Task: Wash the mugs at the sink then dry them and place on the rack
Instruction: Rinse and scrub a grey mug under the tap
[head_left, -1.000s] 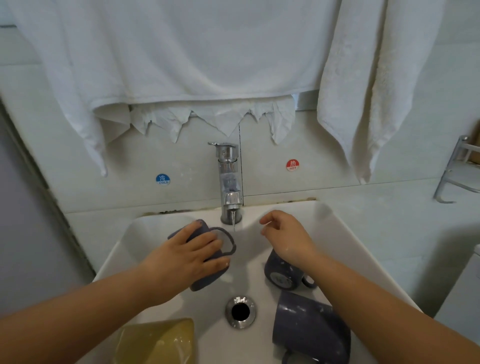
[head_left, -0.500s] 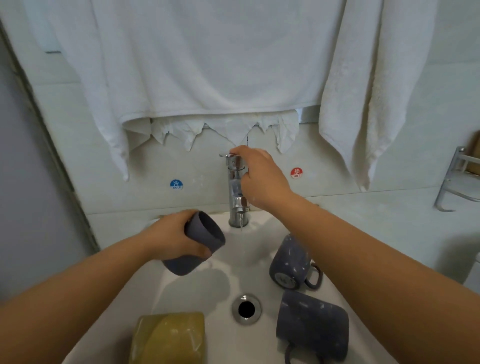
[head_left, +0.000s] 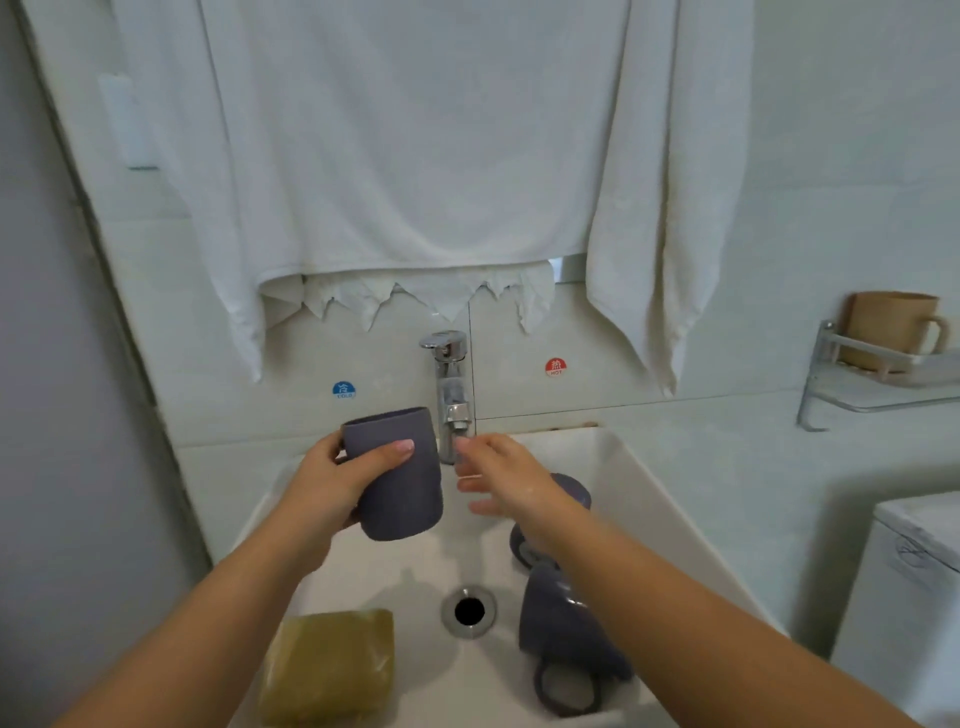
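Left hand (head_left: 332, 488) grip around mug (head_left: 397, 473)

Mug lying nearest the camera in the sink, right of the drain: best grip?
Take the near mug by its handle loop, which faces the camera and is unobstructed. Come from the near side with the free right hand; the forearm partly hides its body, and the second mug crowds behind.

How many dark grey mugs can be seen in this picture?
3. One mug is held by the left hand; two lie in the sink: one behind the right wrist, one beside the drain.
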